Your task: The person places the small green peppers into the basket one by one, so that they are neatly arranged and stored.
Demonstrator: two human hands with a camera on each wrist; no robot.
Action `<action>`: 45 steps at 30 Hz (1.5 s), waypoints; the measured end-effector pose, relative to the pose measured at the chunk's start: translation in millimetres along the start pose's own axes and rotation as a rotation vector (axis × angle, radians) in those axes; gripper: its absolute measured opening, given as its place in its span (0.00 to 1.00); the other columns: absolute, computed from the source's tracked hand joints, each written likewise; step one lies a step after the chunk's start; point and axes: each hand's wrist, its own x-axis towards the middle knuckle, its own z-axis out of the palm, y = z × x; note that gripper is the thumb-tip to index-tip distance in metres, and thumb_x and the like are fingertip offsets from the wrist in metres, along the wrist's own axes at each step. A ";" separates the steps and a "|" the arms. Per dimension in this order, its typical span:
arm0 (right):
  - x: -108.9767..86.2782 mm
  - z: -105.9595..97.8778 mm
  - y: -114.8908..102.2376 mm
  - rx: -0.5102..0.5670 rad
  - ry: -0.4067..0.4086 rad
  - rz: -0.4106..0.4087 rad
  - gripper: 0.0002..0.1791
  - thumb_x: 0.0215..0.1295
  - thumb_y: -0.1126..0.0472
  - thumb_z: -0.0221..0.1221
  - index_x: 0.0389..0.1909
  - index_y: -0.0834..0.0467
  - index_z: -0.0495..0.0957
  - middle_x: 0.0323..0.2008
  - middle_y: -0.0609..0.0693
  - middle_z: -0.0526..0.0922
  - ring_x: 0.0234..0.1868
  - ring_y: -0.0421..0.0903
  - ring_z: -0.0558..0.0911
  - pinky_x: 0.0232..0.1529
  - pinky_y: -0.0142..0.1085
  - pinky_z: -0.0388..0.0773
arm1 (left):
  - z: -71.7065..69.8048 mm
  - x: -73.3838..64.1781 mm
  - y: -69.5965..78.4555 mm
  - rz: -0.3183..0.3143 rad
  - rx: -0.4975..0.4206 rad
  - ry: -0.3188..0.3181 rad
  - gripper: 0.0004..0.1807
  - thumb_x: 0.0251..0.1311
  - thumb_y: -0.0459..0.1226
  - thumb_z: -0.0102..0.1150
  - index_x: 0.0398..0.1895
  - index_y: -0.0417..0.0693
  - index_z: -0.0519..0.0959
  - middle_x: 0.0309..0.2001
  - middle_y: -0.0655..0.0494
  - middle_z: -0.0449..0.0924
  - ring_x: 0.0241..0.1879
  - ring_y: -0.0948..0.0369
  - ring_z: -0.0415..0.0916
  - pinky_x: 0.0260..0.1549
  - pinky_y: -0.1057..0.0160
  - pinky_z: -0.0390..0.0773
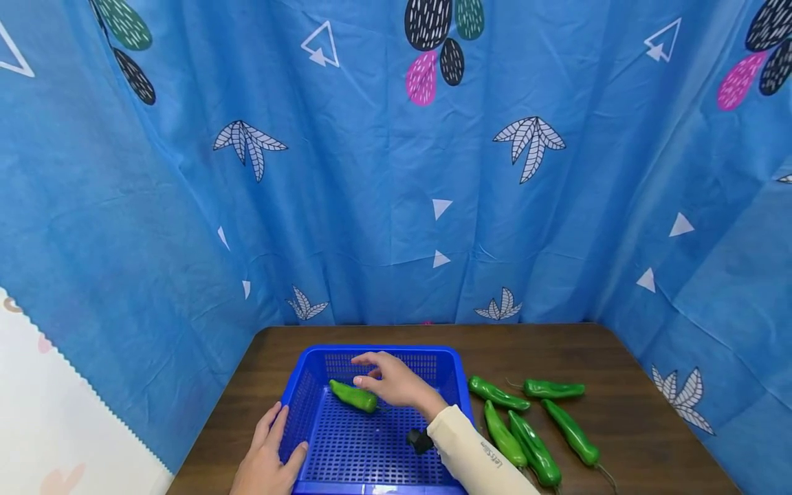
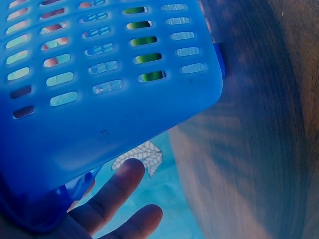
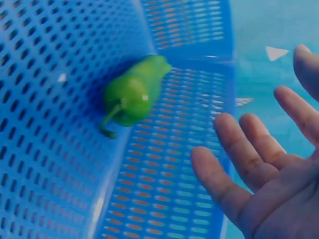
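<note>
While the green pepper (image 1: 353, 397) sits inside the blue basket (image 1: 346, 454), below and just left of my empty, loosely spread right hand (image 1: 394, 379), its long axis slants far-left to near-right, well away from my straight-fingered left hand (image 1: 269, 455).

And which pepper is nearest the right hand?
The only pepper inside the blue basket, close to the right hand; the other five peppers lie outside it, on the wooden table.
</note>
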 end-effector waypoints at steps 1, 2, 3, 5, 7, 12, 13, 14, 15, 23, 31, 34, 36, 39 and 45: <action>-0.5 -2.9 -1.9 0.029 0.022 0.001 0.22 0.74 0.48 0.57 0.66 0.45 0.74 0.66 0.49 0.76 0.57 0.47 0.82 0.51 0.38 0.82 | 0.2 0.5 0.1 -0.001 0.001 -0.006 0.42 0.64 0.48 0.62 0.76 0.38 0.60 0.76 0.45 0.55 0.60 0.35 0.75 0.42 0.41 0.81; -1.7 -6.5 -4.1 0.051 0.049 0.002 0.22 0.73 0.47 0.57 0.65 0.45 0.75 0.66 0.50 0.76 0.58 0.48 0.82 0.51 0.39 0.83 | 0.4 0.9 0.3 -0.003 0.003 -0.012 0.42 0.64 0.48 0.61 0.76 0.38 0.59 0.76 0.45 0.54 0.60 0.35 0.74 0.42 0.40 0.81; -3.2 -10.4 -6.1 0.067 0.077 0.002 0.22 0.73 0.47 0.57 0.65 0.45 0.74 0.65 0.51 0.76 0.58 0.48 0.82 0.51 0.40 0.83 | 0.5 1.0 0.5 -0.007 0.005 -0.015 0.43 0.64 0.48 0.61 0.76 0.39 0.59 0.76 0.45 0.54 0.61 0.35 0.74 0.43 0.40 0.80; -7.5 -19.5 -10.1 0.088 0.131 0.002 0.23 0.73 0.46 0.57 0.66 0.45 0.73 0.65 0.51 0.76 0.58 0.49 0.81 0.51 0.42 0.83 | 0.7 1.0 1.1 -0.011 0.005 -0.019 0.43 0.64 0.48 0.61 0.77 0.39 0.59 0.76 0.45 0.54 0.61 0.35 0.74 0.44 0.40 0.80; -12.3 -29.9 -12.5 0.097 0.188 -0.013 0.24 0.73 0.46 0.57 0.67 0.44 0.72 0.64 0.50 0.76 0.59 0.50 0.81 0.52 0.44 0.83 | 0.9 1.0 1.7 -0.015 0.005 -0.023 0.43 0.64 0.48 0.61 0.77 0.39 0.59 0.76 0.45 0.54 0.61 0.35 0.73 0.44 0.40 0.80; -25.8 -53.3 -13.7 0.120 0.332 -0.047 0.25 0.72 0.46 0.58 0.67 0.45 0.71 0.63 0.51 0.76 0.59 0.52 0.81 0.53 0.46 0.82 | 0.0 0.8 2.9 -0.024 0.005 -0.039 0.43 0.65 0.50 0.60 0.77 0.39 0.58 0.77 0.45 0.53 0.62 0.34 0.72 0.44 0.39 0.80; -28.7 -57.0 -14.0 0.125 0.357 -0.050 0.25 0.72 0.46 0.58 0.67 0.45 0.71 0.63 0.50 0.77 0.59 0.52 0.81 0.53 0.46 0.82 | -0.4 0.5 3.0 -0.025 0.006 -0.040 0.43 0.65 0.50 0.60 0.77 0.39 0.58 0.77 0.46 0.52 0.63 0.34 0.72 0.45 0.38 0.79; -31.5 -60.3 -14.0 0.132 0.380 -0.056 0.25 0.72 0.46 0.58 0.67 0.46 0.71 0.62 0.50 0.77 0.58 0.51 0.81 0.54 0.46 0.82 | -0.6 0.4 3.1 -0.025 0.008 -0.041 0.43 0.65 0.50 0.60 0.77 0.39 0.58 0.77 0.46 0.52 0.63 0.34 0.71 0.46 0.38 0.79; -34.1 -63.0 -14.1 0.132 0.401 -0.061 0.24 0.72 0.46 0.58 0.67 0.46 0.72 0.62 0.50 0.78 0.58 0.51 0.82 0.55 0.46 0.82 | -1.0 0.0 3.2 -0.026 0.009 -0.040 0.43 0.65 0.50 0.60 0.77 0.39 0.58 0.77 0.46 0.52 0.64 0.34 0.70 0.47 0.37 0.79; -57.0 -70.6 -12.0 0.144 0.520 -0.041 0.23 0.71 0.47 0.59 0.65 0.43 0.73 0.60 0.45 0.79 0.56 0.47 0.81 0.55 0.48 0.80 | -1.7 0.1 4.6 -0.040 0.012 -0.041 0.42 0.66 0.49 0.58 0.78 0.40 0.57 0.78 0.47 0.51 0.64 0.34 0.71 0.50 0.36 0.78; -78.2 -67.8 -3.1 0.146 0.597 -0.017 0.23 0.70 0.51 0.62 0.64 0.49 0.74 0.59 0.50 0.80 0.55 0.51 0.83 0.52 0.47 0.82 | -1.5 0.5 5.5 -0.048 0.012 -0.051 0.42 0.66 0.50 0.58 0.78 0.40 0.57 0.78 0.47 0.51 0.65 0.33 0.69 0.52 0.34 0.76; -85.3 -68.5 -1.1 0.140 0.608 0.001 0.23 0.70 0.51 0.62 0.64 0.47 0.74 0.59 0.50 0.80 0.55 0.50 0.83 0.51 0.47 0.82 | -1.5 -0.2 5.3 -0.054 0.012 -0.056 0.42 0.66 0.49 0.58 0.78 0.40 0.57 0.78 0.47 0.51 0.66 0.34 0.69 0.53 0.34 0.75; -89.5 -69.7 0.3 0.135 0.618 0.016 0.23 0.70 0.51 0.62 0.64 0.46 0.74 0.59 0.50 0.80 0.55 0.49 0.83 0.51 0.47 0.82 | -1.5 0.2 5.0 -0.046 0.014 -0.051 0.42 0.66 0.49 0.58 0.78 0.40 0.57 0.78 0.47 0.51 0.66 0.34 0.69 0.53 0.35 0.75; -95.5 -72.6 1.4 0.131 0.629 0.032 0.23 0.70 0.49 0.61 0.64 0.46 0.73 0.59 0.50 0.80 0.55 0.49 0.83 0.53 0.49 0.81 | -1.9 1.5 5.0 -0.029 0.020 -0.039 0.42 0.66 0.50 0.58 0.78 0.40 0.57 0.78 0.46 0.51 0.66 0.34 0.69 0.53 0.35 0.75; -108.5 -79.6 4.6 0.138 0.638 0.075 0.24 0.70 0.47 0.60 0.65 0.44 0.72 0.61 0.50 0.79 0.57 0.49 0.82 0.56 0.52 0.80 | -2.5 1.9 4.8 -0.041 0.021 -0.054 0.42 0.67 0.51 0.57 0.78 0.41 0.56 0.79 0.47 0.50 0.67 0.34 0.67 0.55 0.33 0.74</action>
